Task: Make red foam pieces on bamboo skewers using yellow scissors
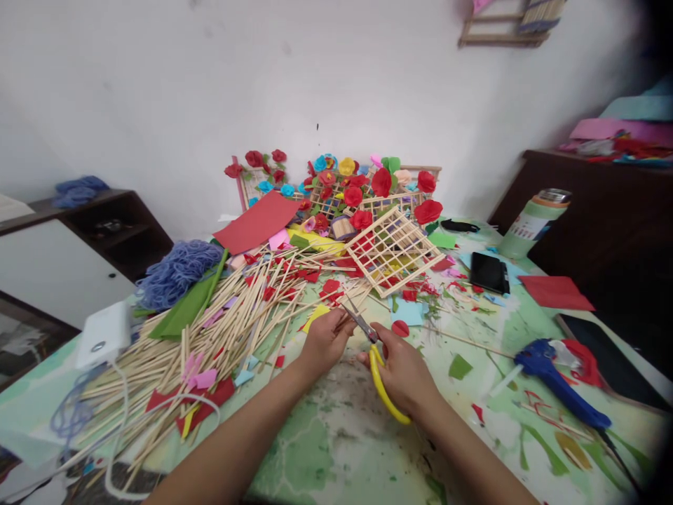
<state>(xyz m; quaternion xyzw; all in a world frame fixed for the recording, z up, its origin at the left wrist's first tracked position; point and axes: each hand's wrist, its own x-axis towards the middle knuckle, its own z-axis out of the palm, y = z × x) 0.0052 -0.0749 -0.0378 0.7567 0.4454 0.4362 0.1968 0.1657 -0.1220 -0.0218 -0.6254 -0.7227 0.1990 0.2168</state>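
My right hand [406, 368] is closed on a pair of yellow-handled scissors [379, 382], fingers around the pivot and upper handle. The metal blades point away and to the left, slightly parted. Just left of them, my left hand [327, 338] is closed in a pinch near the blades; what it holds, if anything, is too small to make out. A yellow paper piece [315, 317] lies behind the left fingers. Beyond the hands, a lattice of thin wooden sticks [394, 250] leans among red scraps. A red paper disc [400, 328] rests behind my right hand.
Many loose wooden sticks [236, 315] cover the left, beside blue yarn [179, 273] and a white power adapter [104, 335] with a cable. Paper flowers [381, 182] stand against the wall. A blue glue gun [565, 386], phone [488, 272], tablet [613, 358] and bottle [533, 224] occupy the right.
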